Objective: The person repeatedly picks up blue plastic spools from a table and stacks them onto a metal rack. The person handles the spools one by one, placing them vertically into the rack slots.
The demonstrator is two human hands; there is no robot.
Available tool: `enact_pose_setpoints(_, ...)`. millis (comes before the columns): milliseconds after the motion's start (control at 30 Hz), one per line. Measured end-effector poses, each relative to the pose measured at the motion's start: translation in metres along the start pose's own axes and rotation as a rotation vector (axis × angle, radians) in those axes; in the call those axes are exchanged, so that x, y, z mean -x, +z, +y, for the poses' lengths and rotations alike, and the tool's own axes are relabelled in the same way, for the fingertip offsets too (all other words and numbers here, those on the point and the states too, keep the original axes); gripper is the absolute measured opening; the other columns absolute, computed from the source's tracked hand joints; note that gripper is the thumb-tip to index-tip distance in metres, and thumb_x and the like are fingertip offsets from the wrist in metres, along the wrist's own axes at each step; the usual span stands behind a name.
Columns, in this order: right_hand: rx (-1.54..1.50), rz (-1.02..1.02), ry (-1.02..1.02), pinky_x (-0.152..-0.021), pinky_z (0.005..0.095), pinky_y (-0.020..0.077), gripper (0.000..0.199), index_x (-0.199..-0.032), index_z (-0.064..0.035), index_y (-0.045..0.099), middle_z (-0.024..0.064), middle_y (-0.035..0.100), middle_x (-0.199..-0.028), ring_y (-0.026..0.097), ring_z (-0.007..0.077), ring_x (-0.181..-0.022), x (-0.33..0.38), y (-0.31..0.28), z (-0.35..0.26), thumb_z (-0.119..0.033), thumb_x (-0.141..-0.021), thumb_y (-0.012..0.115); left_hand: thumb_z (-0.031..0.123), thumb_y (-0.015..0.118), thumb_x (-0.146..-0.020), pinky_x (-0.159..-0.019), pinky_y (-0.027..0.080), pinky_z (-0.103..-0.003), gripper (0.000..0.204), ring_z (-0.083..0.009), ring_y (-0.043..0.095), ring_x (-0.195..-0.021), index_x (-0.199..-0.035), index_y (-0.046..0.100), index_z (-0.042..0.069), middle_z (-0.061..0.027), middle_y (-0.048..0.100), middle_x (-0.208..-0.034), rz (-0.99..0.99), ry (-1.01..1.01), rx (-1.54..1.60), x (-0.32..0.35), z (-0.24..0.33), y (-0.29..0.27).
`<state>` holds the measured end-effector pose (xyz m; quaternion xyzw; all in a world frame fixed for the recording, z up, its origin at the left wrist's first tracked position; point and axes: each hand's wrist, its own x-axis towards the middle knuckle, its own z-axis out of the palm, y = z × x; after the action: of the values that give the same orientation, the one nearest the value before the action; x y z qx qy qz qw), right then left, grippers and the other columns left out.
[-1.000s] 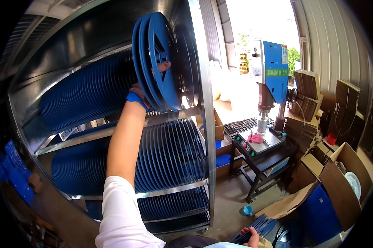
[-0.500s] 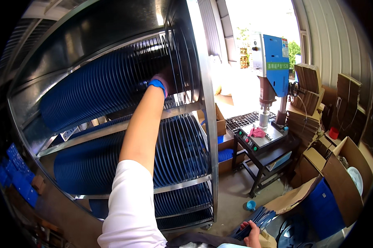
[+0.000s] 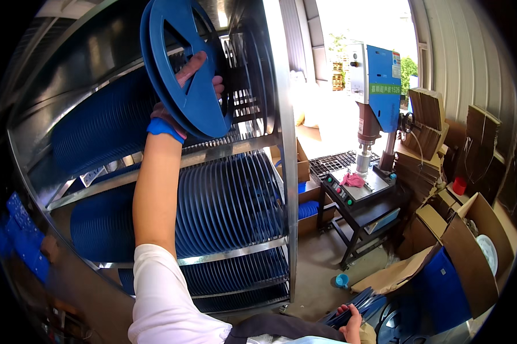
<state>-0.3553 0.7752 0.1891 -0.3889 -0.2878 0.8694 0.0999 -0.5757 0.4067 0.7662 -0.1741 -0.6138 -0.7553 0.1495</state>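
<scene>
In front of the top tier of a metal rack [image 3: 290, 172], my left hand [image 3: 194, 71] is closed on a blue plastic reel [image 3: 205, 114]. The reel has two parallel round flanges with cut-out windows, and my thumb and fingers show through these. A blue band circles my left wrist. Rows of upright blue discs [image 3: 229, 200] fill the rack's tiers. Low at the right, my right hand [image 3: 351, 324] is wrapped round the edge of several blue plastic discs [image 3: 361, 302]. Part of that bundle lies hidden behind my clothing and hand.
Right of the rack stands a blue press machine [image 3: 383, 80] on a black stand, with a pink cloth [image 3: 352, 180] on its plate. A light-blue cup [image 3: 341, 280] is on the floor. Cardboard boxes [image 3: 470, 252] and a blue bin [image 3: 446, 284] crowd the right side.
My left hand has come out of the rack's top tier, toward me and to the left, with the blue reel in it. The right hand keeps its hold on the discs.
</scene>
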Motion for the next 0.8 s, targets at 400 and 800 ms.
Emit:
enact_pose_setpoints(400, 0.122, -0.075, -0.036, -0.066, 0.0405, 0.0528, 0.024, -0.093, -0.0037, 0.06, 0.0112, 0.067, -0.086, 0.065, 0.0252, -0.075, -0.005, -0.003, -0.007, -0.027, -0.087, 0.06, 0.044, 0.07, -0.08, -0.084, 0.052, -0.035, 0.061, -0.0258, 0.063, -0.093, -0.122, 0.056, 0.003, -0.0129, 0.063, -0.107, -0.12, -0.001, 0.023, -0.055, -0.041, 0.011)
enact_pose_setpoints(800, 0.055, -0.017, 0.014, -0.06, 0.0393, 0.0531, 0.022, -0.099, -0.0051, 0.05, 0.0115, 0.065, -0.083, 0.065, 0.0258, -0.071, -0.005, -0.006, -0.004, -0.019, -0.085, 0.06, 0.039, 0.042, -0.095, -0.095, 0.046, -0.043, 0.052, -0.0315, 0.053, -0.116, -0.134, 0.043, 0.004, -0.0184, 0.049, -0.132, -0.598, 0.339, -0.344, -0.17, -0.166, -0.026)
